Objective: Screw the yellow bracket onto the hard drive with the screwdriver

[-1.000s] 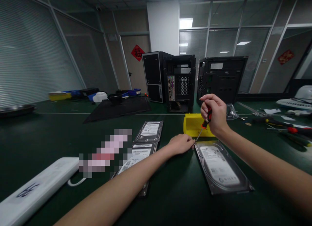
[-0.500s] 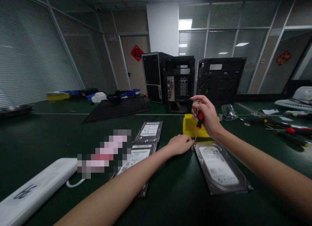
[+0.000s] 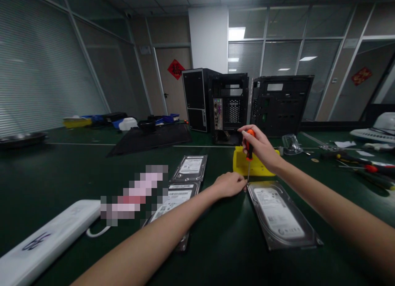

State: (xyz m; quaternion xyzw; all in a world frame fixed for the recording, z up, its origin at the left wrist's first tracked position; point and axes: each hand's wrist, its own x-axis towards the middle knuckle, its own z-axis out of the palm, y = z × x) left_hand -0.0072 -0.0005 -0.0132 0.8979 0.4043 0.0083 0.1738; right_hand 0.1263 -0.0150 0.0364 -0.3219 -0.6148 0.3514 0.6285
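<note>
A screwdriver (image 3: 249, 148) with a red-orange and black handle is held upright in the right hand (image 3: 261, 148), the fingers wrapped around the handle. Its thin shaft is pointed down at the far left corner of a single hard drive (image 3: 279, 214), which is laid flat, label up, on a dark green bench (image 3: 222, 245). The left hand (image 3: 230, 184) is rested on the bench just beside that same corner, its fingers bent and held close together; whether anything small is pinched there cannot be told. Just beyond the drive, a yellow plastic piece (image 3: 242, 161) is partly covered by the right hand. Left of the drive, two more hard drives (image 3: 190, 166) are placed one behind the other, the nearer one partly hidden by the left forearm. Farther left of the drive, a long white object (image 3: 52, 236) with dark handwriting is seen. Well beyond the drive, black computer cases (image 3: 230, 109) are stood upright. To its right and farther back, a clear plastic item (image 3: 291, 145) and assorted hand tools (image 3: 372, 166) are scattered.
</note>
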